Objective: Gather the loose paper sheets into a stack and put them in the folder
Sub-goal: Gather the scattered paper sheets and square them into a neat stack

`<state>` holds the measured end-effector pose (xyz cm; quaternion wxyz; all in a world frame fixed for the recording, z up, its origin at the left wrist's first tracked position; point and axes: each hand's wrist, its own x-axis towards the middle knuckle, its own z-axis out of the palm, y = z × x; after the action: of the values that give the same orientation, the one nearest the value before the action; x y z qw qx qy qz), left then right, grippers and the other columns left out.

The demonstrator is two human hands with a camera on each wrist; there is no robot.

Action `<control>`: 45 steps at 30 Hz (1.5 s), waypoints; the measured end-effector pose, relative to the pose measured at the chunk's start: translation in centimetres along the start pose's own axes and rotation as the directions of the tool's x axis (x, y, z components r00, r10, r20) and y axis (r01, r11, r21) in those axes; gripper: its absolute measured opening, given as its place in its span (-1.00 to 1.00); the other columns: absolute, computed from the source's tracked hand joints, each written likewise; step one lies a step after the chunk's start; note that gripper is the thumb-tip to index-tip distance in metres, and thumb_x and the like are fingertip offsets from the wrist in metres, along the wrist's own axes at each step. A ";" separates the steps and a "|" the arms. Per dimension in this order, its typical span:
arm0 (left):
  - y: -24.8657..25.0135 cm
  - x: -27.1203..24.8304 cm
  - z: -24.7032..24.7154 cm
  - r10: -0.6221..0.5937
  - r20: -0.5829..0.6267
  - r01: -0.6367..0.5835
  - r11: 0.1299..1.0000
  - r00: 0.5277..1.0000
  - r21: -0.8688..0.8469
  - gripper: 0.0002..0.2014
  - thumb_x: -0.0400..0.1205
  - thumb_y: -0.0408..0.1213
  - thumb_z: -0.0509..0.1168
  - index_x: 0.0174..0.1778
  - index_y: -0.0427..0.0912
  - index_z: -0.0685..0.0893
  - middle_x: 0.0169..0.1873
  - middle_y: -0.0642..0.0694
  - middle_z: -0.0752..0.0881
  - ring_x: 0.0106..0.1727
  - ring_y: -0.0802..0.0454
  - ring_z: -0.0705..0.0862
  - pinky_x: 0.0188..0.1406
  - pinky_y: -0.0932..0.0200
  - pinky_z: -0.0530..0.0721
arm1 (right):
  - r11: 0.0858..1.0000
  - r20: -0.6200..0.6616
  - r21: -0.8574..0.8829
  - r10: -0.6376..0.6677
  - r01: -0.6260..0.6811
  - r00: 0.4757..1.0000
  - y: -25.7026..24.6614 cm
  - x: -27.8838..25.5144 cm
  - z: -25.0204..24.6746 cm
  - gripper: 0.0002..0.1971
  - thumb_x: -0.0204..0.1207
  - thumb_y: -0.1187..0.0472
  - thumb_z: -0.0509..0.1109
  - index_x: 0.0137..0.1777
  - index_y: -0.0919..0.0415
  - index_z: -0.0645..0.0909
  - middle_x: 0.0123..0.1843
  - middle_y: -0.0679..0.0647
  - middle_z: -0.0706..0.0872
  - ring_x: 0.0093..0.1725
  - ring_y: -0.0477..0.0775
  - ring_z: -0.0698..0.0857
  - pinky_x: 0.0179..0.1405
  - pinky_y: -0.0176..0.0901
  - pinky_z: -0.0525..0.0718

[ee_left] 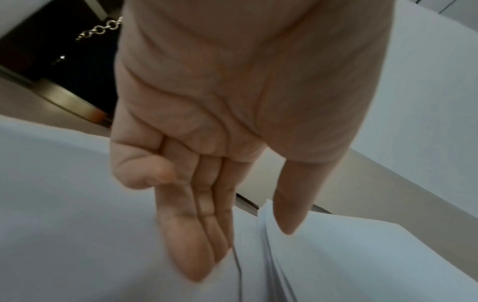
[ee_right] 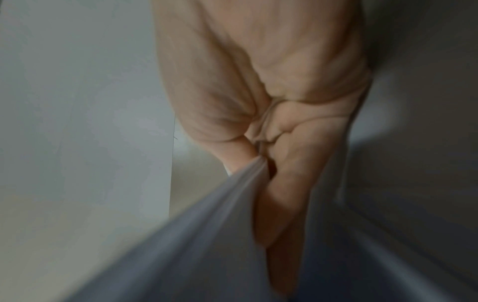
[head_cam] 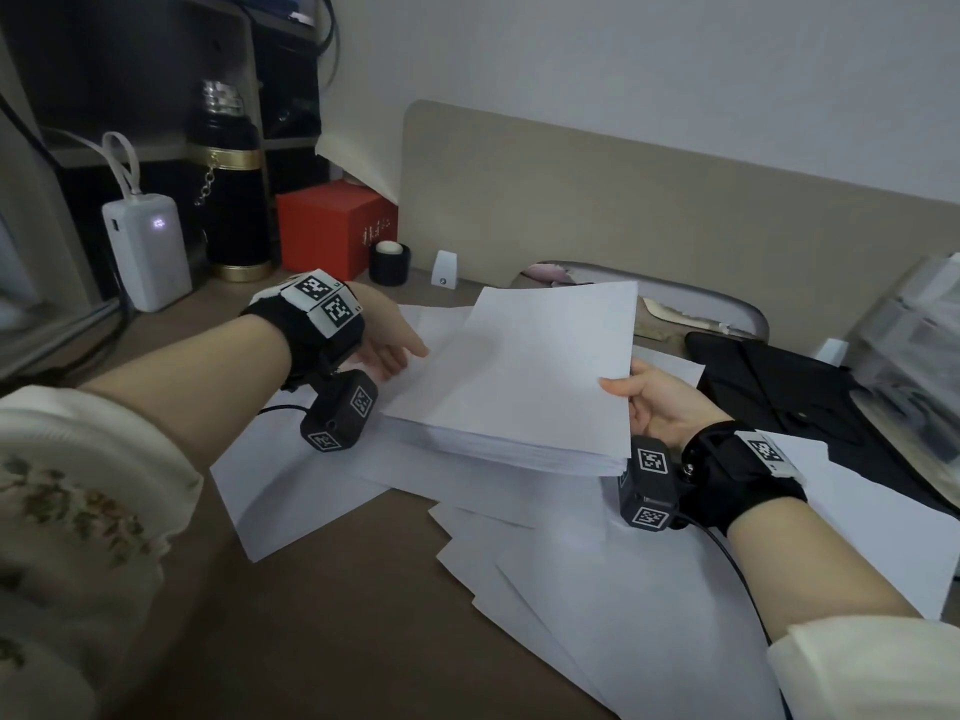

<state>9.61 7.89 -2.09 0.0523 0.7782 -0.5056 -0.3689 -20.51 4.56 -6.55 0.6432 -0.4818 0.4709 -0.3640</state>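
Observation:
A thick stack of white paper (head_cam: 530, 366) is tilted up off the desk at the centre. My right hand (head_cam: 626, 394) pinches its right edge, thumb on top and fingers hidden beneath; the right wrist view shows the stack (ee_right: 194, 235) wedged into that hand (ee_right: 258, 173). At the stack's left edge is my left hand (head_cam: 410, 350). In the left wrist view its fingers (ee_left: 194, 245) are straight along a sheet and the thumb touches the stack (ee_left: 362, 255). Loose sheets (head_cam: 545, 574) lie spread on the desk under and in front of the stack. A black folder (head_cam: 779, 387) lies shut at the right.
Along the back left stand a red box (head_cam: 332, 226), a black and gold flask (head_cam: 231, 189), a white power bank (head_cam: 148, 246) and a small black jar (head_cam: 389, 262). A beige partition (head_cam: 623, 200) closes the back. Clear plastic items (head_cam: 914, 345) sit at the far right.

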 end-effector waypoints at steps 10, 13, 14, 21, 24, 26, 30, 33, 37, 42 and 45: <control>0.8 0.3 0.9 0.026 -0.069 -0.034 0.992 0.997 -0.119 -0.60 0.73 -0.16 0.25 0.36 -0.38 0.54 0.33 -0.21 0.65 0.32 -0.07 0.66 0.28 0.21 0.58 | 0.958 -0.016 -0.270 0.094 -0.095 0.995 -0.8 -0.1 1.4 -0.81 0.63 0.44 0.23 0.07 0.23 0.63 -0.10 0.06 0.77 -0.21 -0.04 0.71 -0.28 -0.28 0.69; 0.8 0.2 0.7 0.033 -0.076 -0.043 0.990 0.997 -0.136 -0.54 0.70 -0.12 0.29 0.38 -0.39 0.55 0.07 -0.16 0.73 0.12 -0.05 0.71 -0.05 0.18 0.64 | 0.914 -0.134 -0.394 0.046 -0.095 0.990 -1.3 0.2 1.1 -0.84 0.60 0.40 0.28 -0.11 0.16 0.62 -0.06 0.09 0.63 -0.23 -0.04 0.51 -0.19 -0.28 0.60; 0.8 0.2 0.6 0.027 -0.076 -0.038 0.988 0.997 -0.148 -0.54 0.67 -0.11 0.33 0.36 -0.39 0.57 -0.05 -0.15 0.73 -0.04 -0.02 0.72 -0.26 0.20 0.59 | 0.909 -0.151 -0.403 0.053 -0.110 0.987 -1.4 0.3 1.1 -0.85 0.59 0.39 0.30 -0.13 0.16 0.61 -0.06 0.11 0.59 -0.22 -0.03 0.48 -0.17 -0.25 0.60; 0.7 0.4 0.7 -0.002 0.003 0.003 0.952 1.000 -0.305 -0.56 0.67 -0.20 0.34 0.34 -0.46 0.54 0.03 -0.26 0.73 0.05 -0.09 0.73 -0.47 0.20 0.65 | 0.962 -0.205 -0.235 0.088 -0.137 0.975 -1.5 -0.3 1.2 -0.88 0.62 0.42 0.25 -0.02 0.23 0.58 -0.15 0.12 0.70 -0.22 0.03 0.65 -0.21 -0.17 0.62; 0.5 0.4 0.6 0.004 0.034 0.008 0.933 0.999 -0.360 -0.61 0.66 -0.25 0.35 0.31 -0.44 0.55 -0.11 -0.25 0.71 -0.15 -0.08 0.71 -0.46 0.17 0.66 | 0.981 -0.184 -0.124 0.128 -0.152 0.975 -1.3 -0.3 0.9 -0.89 0.63 0.40 0.24 0.01 0.23 0.57 -0.11 0.15 0.70 -0.21 0.04 0.65 -0.19 -0.20 0.61; 0.5 0.4 0.6 0.017 0.041 -0.002 0.936 0.999 -0.353 -0.66 0.66 -0.27 0.36 0.24 -0.45 0.58 -0.20 -0.24 0.70 -0.32 -0.06 0.70 -0.64 0.17 0.66 | 0.974 -0.139 -0.146 0.152 -0.172 0.978 -1.2 -0.3 0.8 -0.89 0.65 0.33 0.23 -0.05 0.18 0.57 -0.17 0.12 0.68 -0.29 0.00 0.58 -0.26 -0.25 0.54; 0.7 0.7 1.0 0.018 0.047 -0.006 0.971 0.999 -0.241 -0.80 0.65 -0.18 0.37 -0.06 -0.27 0.63 -0.33 -0.12 0.71 -0.48 0.02 0.69 -0.56 0.23 0.62 | 0.952 -0.057 -0.269 0.135 -0.145 0.989 -1.0 -0.2 0.9 -0.89 0.65 0.25 0.25 -0.02 0.13 0.62 -0.19 0.07 0.64 -0.40 -0.05 0.37 -0.37 -0.28 0.42; 0.7 1.0 1.0 0.077 0.034 -0.078 0.996 0.996 0.035 -0.68 0.63 -0.03 0.37 0.02 -0.26 0.61 -0.35 -0.08 0.59 -0.39 0.02 0.51 -0.43 0.21 0.45 | 0.953 -0.014 -0.282 0.112 -0.112 0.994 -0.9 -0.4 0.8 -0.84 0.66 0.31 0.27 0.18 0.16 0.60 -0.03 0.11 0.79 -0.28 0.01 0.74 -0.36 -0.21 0.69; 0.3 0.2 0.6 0.225 0.099 -0.224 0.974 0.969 -0.016 -0.69 0.67 -0.22 0.33 0.32 -0.21 0.57 -0.23 -0.07 0.65 -0.36 0.04 0.55 -0.39 0.22 0.58 | 0.957 0.036 -0.285 0.058 -0.045 0.998 -0.6 -0.8 1.0 -0.54 0.59 0.48 0.30 0.40 0.06 0.39 0.13 0.08 0.77 -0.24 0.02 0.82 -0.45 -0.17 0.75; -0.2 -0.9 0.2 0.393 0.061 -0.340 0.854 0.917 -0.394 -0.68 0.72 -0.40 0.22 0.37 -0.05 0.48 0.09 -0.10 0.72 -0.06 -0.06 0.73 -0.04 0.00 0.76 | 0.977 -0.002 -0.177 -0.120 0.117 0.993 -1.4 -0.7 1.2 -0.34 0.54 0.60 0.26 0.55 0.05 0.28 0.12 0.09 0.78 -0.10 0.07 0.81 -0.18 -0.05 0.82; 0.3 -1.2 -0.5 0.495 -0.157 -0.509 0.737 0.855 -0.445 -0.69 0.75 -0.37 0.18 0.41 -0.07 0.47 0.17 -0.11 0.69 -0.05 -0.03 0.72 -0.06 0.00 0.76 | 0.944 -0.057 -0.095 -0.321 0.315 0.945 -3.0 -0.9 1.5 -0.33 0.53 0.65 0.24 0.55 0.10 0.27 0.12 0.01 0.77 -0.02 0.01 0.79 -0.13 -0.13 0.80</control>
<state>9.43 8.59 -0.95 0.3441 0.5815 -0.5904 -0.4414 -19.35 5.03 -3.26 0.5376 -0.5650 0.4248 -0.4596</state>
